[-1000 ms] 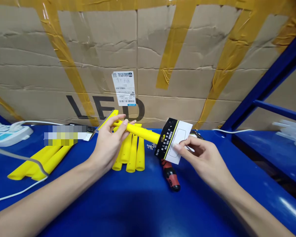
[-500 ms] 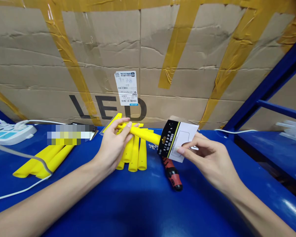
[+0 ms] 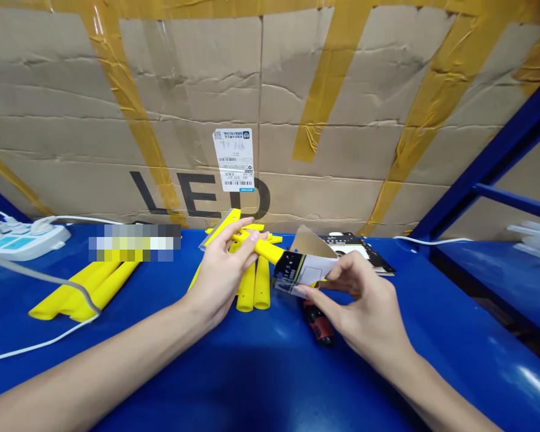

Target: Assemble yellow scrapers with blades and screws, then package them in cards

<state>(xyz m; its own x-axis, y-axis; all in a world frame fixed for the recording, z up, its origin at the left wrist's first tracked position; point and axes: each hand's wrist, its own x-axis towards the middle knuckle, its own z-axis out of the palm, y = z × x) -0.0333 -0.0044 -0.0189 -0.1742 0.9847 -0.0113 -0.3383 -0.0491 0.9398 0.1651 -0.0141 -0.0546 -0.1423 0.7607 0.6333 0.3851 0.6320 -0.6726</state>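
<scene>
My fingers are closed on both sides: those of my left hand [image 3: 222, 270] pinch the yellow scraper [image 3: 269, 250] near its head, the thumb lying along the handle, and those of my right hand [image 3: 364, 300] clamp a folded black-and-white card [image 3: 312, 271]. I have the scraper slanting between my hands above the table, its head beyond my left fingertips and its handle running into the card, whose brown inner side shows. Just under the card lies a red-and-black tool [image 3: 319, 329], partly covered. Behind my left hand are more yellow handles [image 3: 254, 288]; past my right fingers, printed cards [image 3: 371, 255] lie flat. Further left, other yellow handles [image 3: 90, 291] rest near a white power strip [image 3: 49, 241]. A taped cardboard box [image 3: 225, 66] stands behind the blue table [image 3: 198, 384].
</scene>
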